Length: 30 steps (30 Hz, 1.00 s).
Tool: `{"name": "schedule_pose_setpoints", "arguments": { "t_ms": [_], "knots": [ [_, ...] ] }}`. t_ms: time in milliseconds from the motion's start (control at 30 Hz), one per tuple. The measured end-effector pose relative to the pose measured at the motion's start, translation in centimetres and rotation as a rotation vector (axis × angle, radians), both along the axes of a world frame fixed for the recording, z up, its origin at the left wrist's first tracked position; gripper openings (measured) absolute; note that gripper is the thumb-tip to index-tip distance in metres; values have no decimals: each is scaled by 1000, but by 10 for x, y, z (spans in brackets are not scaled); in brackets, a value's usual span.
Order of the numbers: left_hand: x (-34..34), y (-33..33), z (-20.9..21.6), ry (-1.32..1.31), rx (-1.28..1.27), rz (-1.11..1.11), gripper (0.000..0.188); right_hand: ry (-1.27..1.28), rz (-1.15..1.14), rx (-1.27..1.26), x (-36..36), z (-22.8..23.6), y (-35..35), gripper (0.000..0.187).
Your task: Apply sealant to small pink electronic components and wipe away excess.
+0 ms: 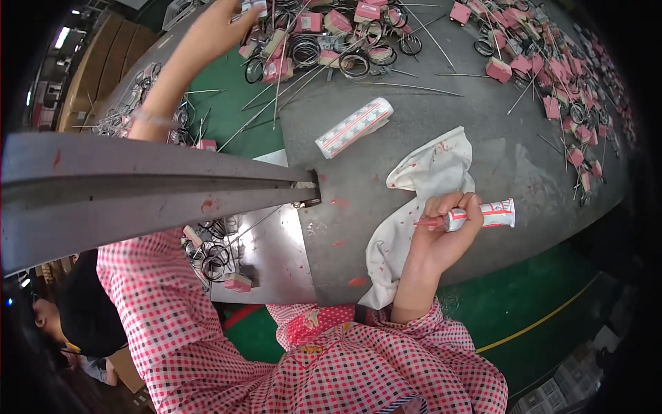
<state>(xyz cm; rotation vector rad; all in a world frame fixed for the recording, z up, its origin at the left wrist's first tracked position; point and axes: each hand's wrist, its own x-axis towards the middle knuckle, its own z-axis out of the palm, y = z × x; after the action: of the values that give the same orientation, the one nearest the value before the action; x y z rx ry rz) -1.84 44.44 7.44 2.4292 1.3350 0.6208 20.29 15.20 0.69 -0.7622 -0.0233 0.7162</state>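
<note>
Tube [499,213] sat in the curled right hand [449,238]; squeezing risked smearing the cloth [434,171]; opening and hold of the left hand [214,31] were unclear.

Squeeze tube [498,214]: smooth, glossy. Rag [438,169]: creased matt cloth. Worktable [331,231]: dull, scuffed. Beam [138,155]: smooth metal. Plate [279,255]: shiny metal. Sleeve [148,283]: woven cloth.
</note>
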Motion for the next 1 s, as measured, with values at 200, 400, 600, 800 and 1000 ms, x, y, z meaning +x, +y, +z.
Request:
{"name": "schedule_pose_setpoints", "arguments": {
  "t_ms": [200, 400, 600, 800, 1000],
  "knots": [
    [23, 2, 1, 4, -170, 68, 59, -13, 49, -14, 3, -2, -2, 22],
    [-7, -11, 16, 9, -440, 55, 47, 20, 71, 19, 5, -5, -5, 22],
    [-32, -52, 58, -375, -748, 159, 43, 8, 100, 31, 6, -6, -8, 23],
    [-99, -186, 62, -825, -17, 375, 45, -5, 84, 27, 7, -2, -12, 22],
    [-147, -344, 26, -1834, -599, 315, 43, -24, 145, 152, -6, 12, -35, 22]
  ]
}}
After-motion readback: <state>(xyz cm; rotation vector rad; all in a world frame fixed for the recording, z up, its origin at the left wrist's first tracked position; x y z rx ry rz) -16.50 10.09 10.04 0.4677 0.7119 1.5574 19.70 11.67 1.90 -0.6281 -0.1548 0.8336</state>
